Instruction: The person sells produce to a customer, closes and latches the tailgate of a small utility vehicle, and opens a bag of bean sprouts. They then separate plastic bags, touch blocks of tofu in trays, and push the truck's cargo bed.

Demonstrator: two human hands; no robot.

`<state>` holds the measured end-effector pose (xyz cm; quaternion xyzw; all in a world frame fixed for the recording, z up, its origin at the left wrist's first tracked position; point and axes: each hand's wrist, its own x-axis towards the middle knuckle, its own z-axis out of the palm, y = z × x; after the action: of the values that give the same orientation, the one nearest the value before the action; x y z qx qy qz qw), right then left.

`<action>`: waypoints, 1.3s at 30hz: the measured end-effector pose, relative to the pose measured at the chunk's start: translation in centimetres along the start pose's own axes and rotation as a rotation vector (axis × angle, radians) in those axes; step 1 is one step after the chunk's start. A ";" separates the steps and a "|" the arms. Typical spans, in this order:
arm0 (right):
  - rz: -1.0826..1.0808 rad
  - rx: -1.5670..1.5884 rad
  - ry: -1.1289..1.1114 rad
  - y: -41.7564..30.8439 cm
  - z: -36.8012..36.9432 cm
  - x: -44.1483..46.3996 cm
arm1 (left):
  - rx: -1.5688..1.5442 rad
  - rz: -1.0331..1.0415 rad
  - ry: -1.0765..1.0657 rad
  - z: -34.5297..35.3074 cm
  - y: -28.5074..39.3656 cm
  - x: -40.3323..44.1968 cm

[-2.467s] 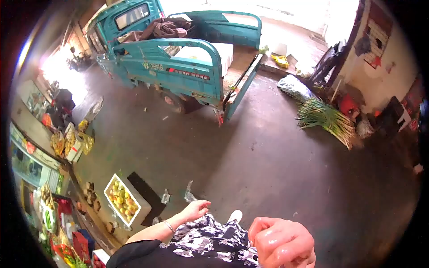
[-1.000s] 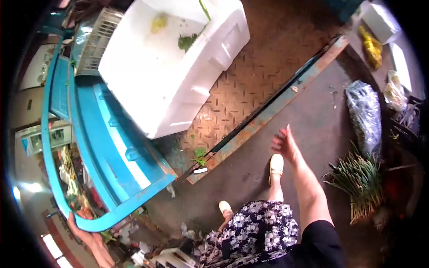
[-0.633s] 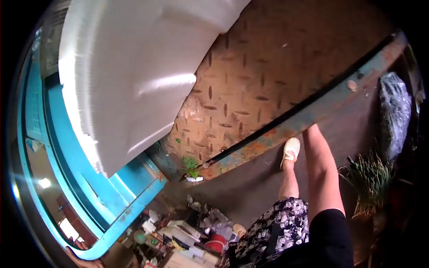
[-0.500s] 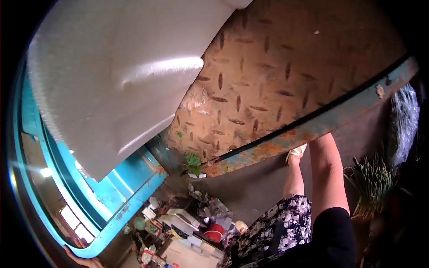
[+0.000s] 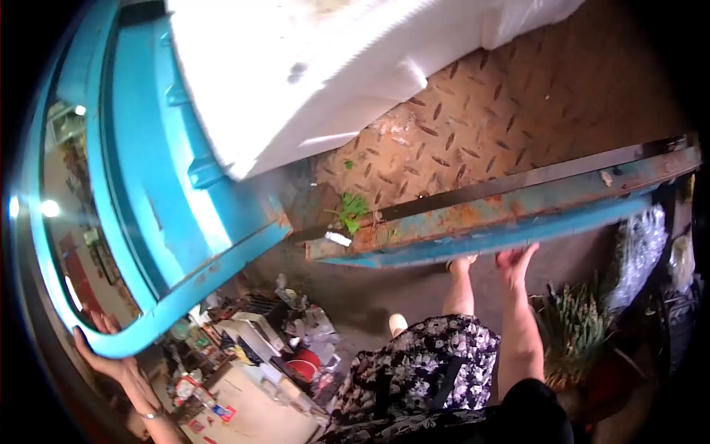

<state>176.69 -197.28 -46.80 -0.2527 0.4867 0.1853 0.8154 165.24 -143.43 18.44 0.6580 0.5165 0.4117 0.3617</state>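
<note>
On the left, my left hand [image 5: 109,361] wraps round the lower corner of a blue window frame [image 5: 126,337]; its fingertips show through the glass. A band circles that wrist. Toward the right, my right hand [image 5: 515,264] is just under the lower edge of a rusty blue side panel [image 5: 473,216], fingers apart and palm turned up toward it. Whether its fingertips press on the panel I cannot tell. Behind the panel lies a rusty tread-plate floor [image 5: 444,140]. A large white block-like piece [image 5: 296,74] covers part of that floor.
Green leaves [image 5: 353,211] and a white scrap [image 5: 338,239] lie by the panel's left end. Below stand cluttered boxes and a red tub [image 5: 304,365]. Bundled green stalks [image 5: 573,325] and a clear plastic wrapped bundle [image 5: 637,248] are at the right.
The side panel sits at a flatter angle in view, showing its blue outer face. My right hand has come into sight beneath it. More of my left hand shows on the frame; the view has shifted.
</note>
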 end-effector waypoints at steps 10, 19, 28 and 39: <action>0.112 -0.187 0.005 -8.4 2.0 -26.1 | -0.190 0.097 -0.206 5.2 -1.9 -3.6; -0.128 -0.484 -0.457 -12.9 7.6 -34.6 | -0.175 0.310 -0.184 5.7 -4.5 -3.0; -0.434 -0.774 -0.479 -12.7 23.1 -38.9 | -0.174 0.356 -0.151 4.7 -3.0 -4.2; -0.374 -0.899 -0.600 -13.8 36.1 -37.3 | -0.111 0.356 -0.142 5.0 -3.6 -3.6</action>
<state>192.43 -189.04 3.86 -0.5931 0.0542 0.2902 0.7491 167.99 -146.52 12.61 0.7453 0.3415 0.4495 0.3547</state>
